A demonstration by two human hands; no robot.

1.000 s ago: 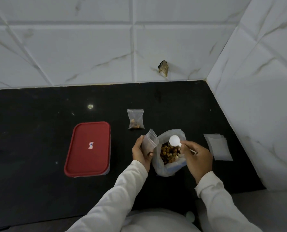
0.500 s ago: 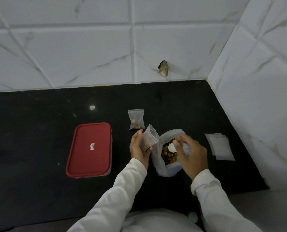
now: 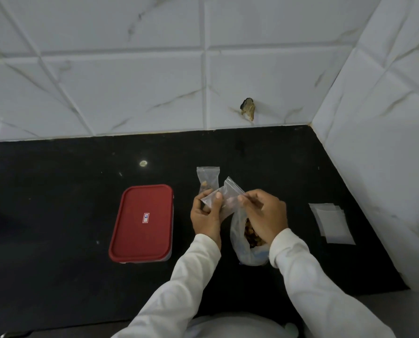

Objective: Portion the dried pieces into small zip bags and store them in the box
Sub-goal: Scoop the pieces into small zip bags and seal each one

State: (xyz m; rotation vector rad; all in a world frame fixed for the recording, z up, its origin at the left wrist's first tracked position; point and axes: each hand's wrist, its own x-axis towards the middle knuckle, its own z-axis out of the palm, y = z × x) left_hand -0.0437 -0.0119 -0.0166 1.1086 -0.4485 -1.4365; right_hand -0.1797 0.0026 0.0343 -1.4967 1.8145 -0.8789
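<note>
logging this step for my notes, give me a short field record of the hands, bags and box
left hand: holds small zip bag
right hand: fingers curled at that bag's mouth, grip unclear
large bag: open, dried pieces inside
filled bag: lying on counter
box: red lid on
empty bags: stacked at right

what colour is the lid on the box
Red, with a small white label in the middle; the box lid shows clearly in the head view.
</note>
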